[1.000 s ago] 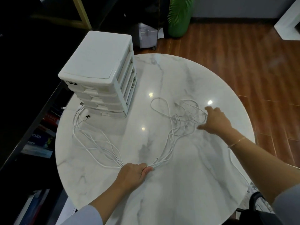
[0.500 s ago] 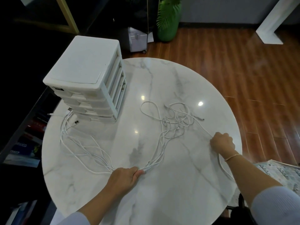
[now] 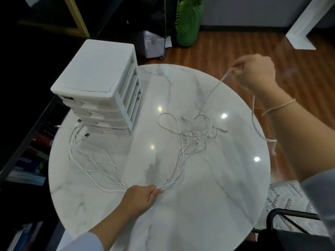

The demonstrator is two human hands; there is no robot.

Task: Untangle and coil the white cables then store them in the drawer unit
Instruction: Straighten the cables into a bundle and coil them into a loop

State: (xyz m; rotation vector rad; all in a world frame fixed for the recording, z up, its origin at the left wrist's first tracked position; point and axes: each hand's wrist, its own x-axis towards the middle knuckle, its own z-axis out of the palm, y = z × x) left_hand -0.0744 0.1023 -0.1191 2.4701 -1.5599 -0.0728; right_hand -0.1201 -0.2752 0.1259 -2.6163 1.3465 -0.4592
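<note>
Fingers of the left hand curl round a bundle of white cables at the near edge of the round marble counter, a grip clamped tight with the knuckles resting on the stone. From that fist the strands fan two ways: one sheaf sweeps left and back to the plugs lying just beside the foot of the drawer unit, the other runs up the middle into a loose tangle of loops near the counter's centre. The right hand is raised above the far right rim, its fingers pinching one strand that rises taut from the tangle; the slack falls behind the wrist, past a thin bracelet, and hangs over the edge. That strand is blurred where it hangs.

The drawer unit stands at the back left of the counter, its drawers pushed in, the plug ends touching or nearly touching its base. Beyond the counter lie a wooden floor, a green plant pot and a small grey appliance. A dark shelf with books runs along the left, and a black chair frame sits at the near right over a patterned rug.
</note>
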